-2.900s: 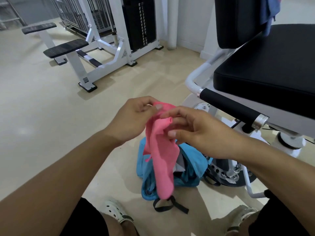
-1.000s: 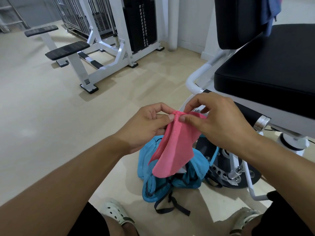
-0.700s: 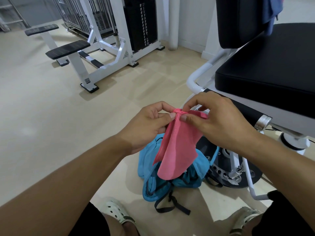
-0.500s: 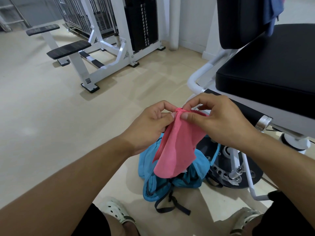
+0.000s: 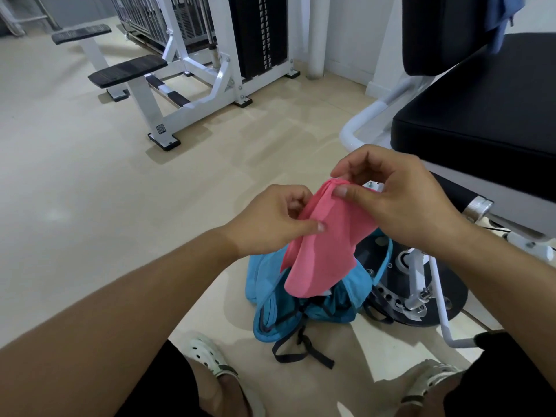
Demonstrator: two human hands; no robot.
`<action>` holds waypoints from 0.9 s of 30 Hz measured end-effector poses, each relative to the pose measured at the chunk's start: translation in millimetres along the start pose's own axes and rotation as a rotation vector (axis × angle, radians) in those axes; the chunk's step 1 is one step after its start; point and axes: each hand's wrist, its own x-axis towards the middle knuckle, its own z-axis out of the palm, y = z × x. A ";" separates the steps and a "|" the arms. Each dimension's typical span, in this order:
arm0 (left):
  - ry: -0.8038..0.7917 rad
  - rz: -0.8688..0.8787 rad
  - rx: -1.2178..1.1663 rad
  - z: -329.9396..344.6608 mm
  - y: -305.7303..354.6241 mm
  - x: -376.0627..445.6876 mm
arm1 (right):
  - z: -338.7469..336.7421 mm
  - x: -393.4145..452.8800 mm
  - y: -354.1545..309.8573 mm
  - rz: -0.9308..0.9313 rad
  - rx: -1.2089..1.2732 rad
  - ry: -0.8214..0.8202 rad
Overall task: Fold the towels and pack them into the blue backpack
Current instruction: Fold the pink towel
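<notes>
above the blue backpack (image 5: 304,308) on the floor (image 5: 90,206), both hands hold up a pink towel (image 5: 325,245). the left hand (image 5: 270,221) pinches its side with thumb and fingers. the right hand (image 5: 400,194) pinches its top edge. the towel hangs down, folded, over the open backpack.
</notes>
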 end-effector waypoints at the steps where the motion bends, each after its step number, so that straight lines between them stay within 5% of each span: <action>1: 0.031 0.003 0.017 -0.1 -1.3 0.3 | -0.6 0.6 0.1 0.008 -0.021 -0.017; 13: 0.048 0.035 -0.041 -18.8 -3.0 2.5 | 0.1 3.9 9.6 0.148 -0.112 -0.178; 27: 0.105 0.139 0.288 -3.4 -13.8 4.9 | 1.9 2.4 10.0 0.076 -0.115 -0.217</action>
